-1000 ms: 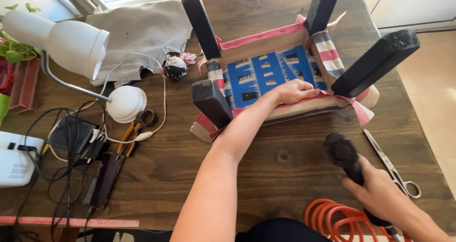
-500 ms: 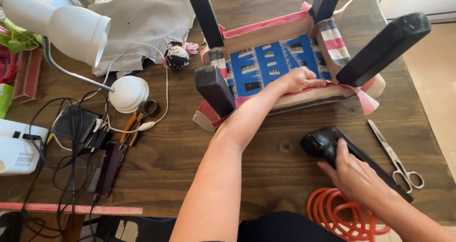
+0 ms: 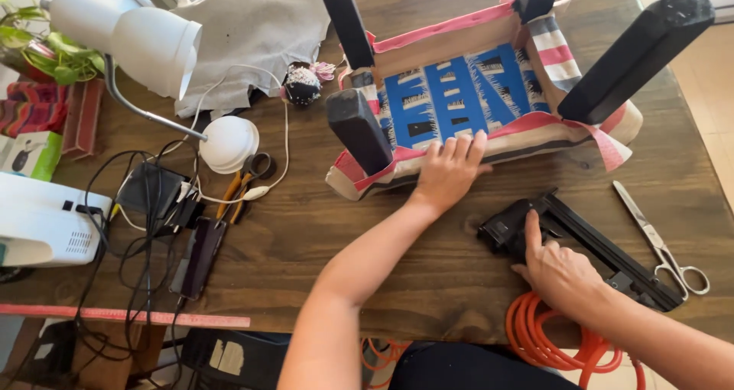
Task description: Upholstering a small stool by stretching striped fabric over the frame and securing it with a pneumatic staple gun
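Dark wooden boards make up the counter (image 3: 321, 245), which is crowded on its left side and lit by daylight from above. An upturned stool (image 3: 474, 99) rests seat-down near the far edge, its four black legs pointing up and its underside showing blue patterned fabric framed by pink and striped cloth. The left hand (image 3: 449, 172) lies flat on the stool's near edge, fingers (image 3: 462, 145) together and stretched out, pressing the folded cloth against the frame. Just beside it, nearer the body, a black staple gun (image 3: 581, 245) lies on the counter. The right hand (image 3: 558, 271) rests on top of the gun, fingers loosely spread over its body with the forefinger extended along it; it covers the gun but has not closed around it. An orange hose (image 3: 535, 336) coils at the counter's near edge below that hand. Scissors (image 3: 661, 241) lie to the right of the gun, close to it but apart. On the left sit a white lamp (image 3: 145, 46), a tangle of black cables (image 3: 145, 206), orange-handled pliers (image 3: 237, 187), a white device (image 3: 38, 222) and a grey cloth (image 3: 245, 30).
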